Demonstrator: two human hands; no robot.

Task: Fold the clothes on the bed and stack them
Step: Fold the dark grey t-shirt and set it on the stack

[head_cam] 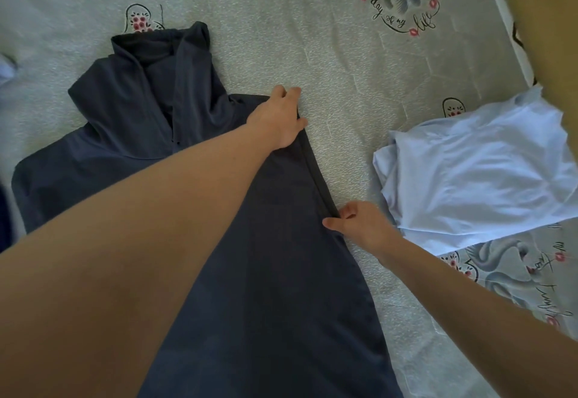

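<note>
A dark navy garment (269, 272) lies spread on the bed, its collar end bunched at the upper left. My left hand (281, 116) reaches across it and grips the far corner of its right hem. Lower down, my right hand (362, 225) pinches the same hem edge between thumb and fingers. My left forearm covers much of the garment's middle.
A crumpled white garment (478, 166) lies at the right of the bed. The printed grey bedsheet (359, 84) shows between the two garments. A tan surface (550, 22) borders the bed's right edge. Bits of other cloth (6, 65) peek in at the left edge.
</note>
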